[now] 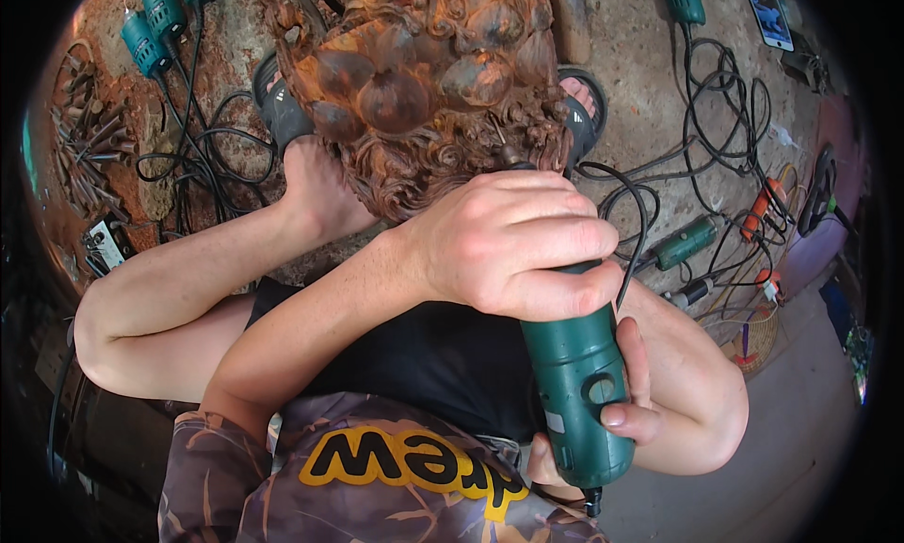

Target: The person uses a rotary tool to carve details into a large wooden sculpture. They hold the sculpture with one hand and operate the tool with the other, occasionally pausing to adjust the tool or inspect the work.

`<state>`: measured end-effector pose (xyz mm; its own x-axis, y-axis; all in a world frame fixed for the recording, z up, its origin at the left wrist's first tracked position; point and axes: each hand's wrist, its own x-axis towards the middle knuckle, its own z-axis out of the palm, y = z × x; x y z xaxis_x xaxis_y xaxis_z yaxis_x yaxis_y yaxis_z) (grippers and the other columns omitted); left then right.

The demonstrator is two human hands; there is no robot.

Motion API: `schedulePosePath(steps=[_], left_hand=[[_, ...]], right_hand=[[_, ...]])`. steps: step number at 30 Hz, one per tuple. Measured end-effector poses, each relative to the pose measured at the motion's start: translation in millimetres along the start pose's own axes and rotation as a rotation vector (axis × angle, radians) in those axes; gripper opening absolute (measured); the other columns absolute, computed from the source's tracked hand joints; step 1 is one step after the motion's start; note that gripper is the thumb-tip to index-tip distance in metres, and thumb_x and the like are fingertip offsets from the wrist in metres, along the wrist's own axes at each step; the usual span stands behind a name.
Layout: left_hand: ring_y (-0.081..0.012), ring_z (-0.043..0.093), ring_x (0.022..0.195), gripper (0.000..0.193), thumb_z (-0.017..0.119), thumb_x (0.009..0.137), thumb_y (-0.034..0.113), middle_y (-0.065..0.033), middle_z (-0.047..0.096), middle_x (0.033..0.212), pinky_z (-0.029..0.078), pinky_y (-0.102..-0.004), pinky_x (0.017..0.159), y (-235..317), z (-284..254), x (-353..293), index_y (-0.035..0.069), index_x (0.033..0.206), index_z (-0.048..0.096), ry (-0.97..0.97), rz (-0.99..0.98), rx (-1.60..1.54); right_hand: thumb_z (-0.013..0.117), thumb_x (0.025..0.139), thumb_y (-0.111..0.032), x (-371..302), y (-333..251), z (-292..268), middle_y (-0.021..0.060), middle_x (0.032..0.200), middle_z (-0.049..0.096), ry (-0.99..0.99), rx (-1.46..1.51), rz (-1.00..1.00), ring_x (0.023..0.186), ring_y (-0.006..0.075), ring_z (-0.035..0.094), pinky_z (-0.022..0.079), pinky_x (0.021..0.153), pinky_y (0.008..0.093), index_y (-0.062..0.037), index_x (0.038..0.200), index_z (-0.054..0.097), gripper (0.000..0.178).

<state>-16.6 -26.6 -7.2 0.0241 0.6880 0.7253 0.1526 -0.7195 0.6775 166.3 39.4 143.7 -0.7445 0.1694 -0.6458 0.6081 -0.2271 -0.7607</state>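
Wood, brown and carved [395, 100], is faced end-on by a green cylindrical power tool [576, 378]. It is gripped by the left hand [518, 246], nearer the wood, and the right hand [637, 422].

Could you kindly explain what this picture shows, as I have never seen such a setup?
There is no robot here: a person works with two bare hands. The single picture comes from a wide fisheye camera on the person's head, looking down, so straight edges bend near the rim. The left hand wraps over the front of a green power tool; the right hand grips its rear. Its tip points toward a brown carving. On the ground lie spare tools, black cords and a phone.
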Motion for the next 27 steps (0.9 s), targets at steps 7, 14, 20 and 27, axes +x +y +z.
schedulePosePath(steps=[7,14,20,27], left_hand=[[-0.0207,0.071,0.084,0.019,0.078,0.075,0.016,-0.0039,0.069,0.098,0.063,-0.0342,0.076,5.6,3.6,-0.7,0.012,0.092,0.070,0.027,-0.099,0.069],[-0.0217,0.072,0.085,0.021,0.079,0.074,0.016,-0.0042,0.069,0.098,0.063,-0.0343,0.075,5.6,1.2,0.3,0.013,0.093,0.071,-0.012,-0.128,0.060],[-0.0219,0.071,0.083,0.022,0.078,0.074,0.016,-0.0054,0.068,0.097,0.061,-0.0346,0.071,4.4,1.9,-1.2,0.011,0.094,0.071,-0.028,-0.124,0.055],[-0.0266,0.071,0.083,0.032,0.077,0.074,0.019,-0.0116,0.069,0.103,0.060,-0.0388,0.070,3.0,-10.2,-6.5,0.005,0.102,0.072,-0.184,-0.068,0.056]], right_hand=[[0.058,0.094,-0.050,2.0,-0.1,-3.0,0.0264,0.134,0.053,0.007,0.028,-0.021,0.122,0.0415,0.053,0.042,0.111,0.0445,0.0116,0.139,0.053,0.076],[0.057,0.096,-0.045,5.5,-5.1,-6.9,0.0262,0.135,0.053,-0.019,0.071,-0.022,0.122,0.0415,0.054,0.043,0.110,0.0438,0.0106,0.138,0.053,0.070],[0.058,0.094,-0.046,0.5,2.5,-6.0,0.0241,0.135,0.052,-0.006,0.106,-0.016,0.127,0.0389,0.054,0.041,0.114,0.0394,0.0110,0.140,0.051,0.073],[0.079,0.091,-0.026,-14.7,21.7,20.5,0.0169,0.142,0.061,0.068,0.663,0.079,0.136,0.0327,0.060,0.046,0.117,0.0430,-0.0016,0.139,0.057,0.058]])
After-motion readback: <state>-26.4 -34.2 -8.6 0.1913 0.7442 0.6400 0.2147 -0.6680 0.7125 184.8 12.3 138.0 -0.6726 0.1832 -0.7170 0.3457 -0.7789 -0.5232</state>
